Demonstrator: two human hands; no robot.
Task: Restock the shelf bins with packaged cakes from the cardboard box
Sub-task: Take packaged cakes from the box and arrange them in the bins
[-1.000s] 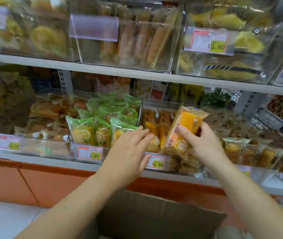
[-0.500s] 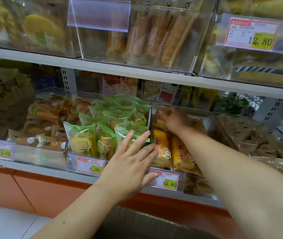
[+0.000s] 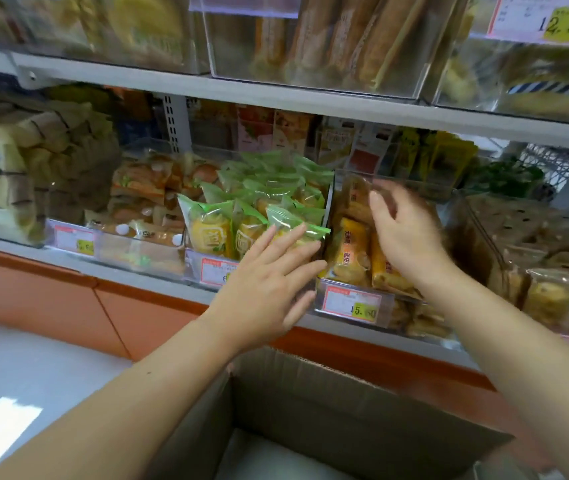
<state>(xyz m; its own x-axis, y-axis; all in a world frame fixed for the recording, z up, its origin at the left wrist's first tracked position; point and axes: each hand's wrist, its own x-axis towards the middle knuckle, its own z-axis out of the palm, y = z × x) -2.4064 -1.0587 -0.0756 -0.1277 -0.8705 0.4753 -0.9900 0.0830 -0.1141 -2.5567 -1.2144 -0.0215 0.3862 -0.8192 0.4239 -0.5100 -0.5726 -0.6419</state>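
Observation:
A clear shelf bin (image 3: 354, 301) holds orange-and-yellow packaged cakes (image 3: 350, 252) standing in a row. My right hand (image 3: 406, 237) hovers over this bin with relaxed fingers and holds nothing. My left hand (image 3: 269, 282) is spread flat against the bin's front left corner, its fingertips touching a green-wrapped cake (image 3: 293, 223) of the neighbouring bin. The open cardboard box (image 3: 328, 403) stands below my arms; its inside is mostly out of view.
The bin of green-wrapped cakes (image 3: 227, 230) sits left of the orange one, with a bread bin (image 3: 144, 202) further left. More bins of packaged goods (image 3: 553, 292) are on the right. An upper shelf (image 3: 276, 91) with clear bins (image 3: 314, 39) overhangs. White floor (image 3: 16, 393) at left.
My right hand put the orange cake pack into the bin, reached deep, and has now drawn back out with nothing in it. My left hand stayed at the bin's front.

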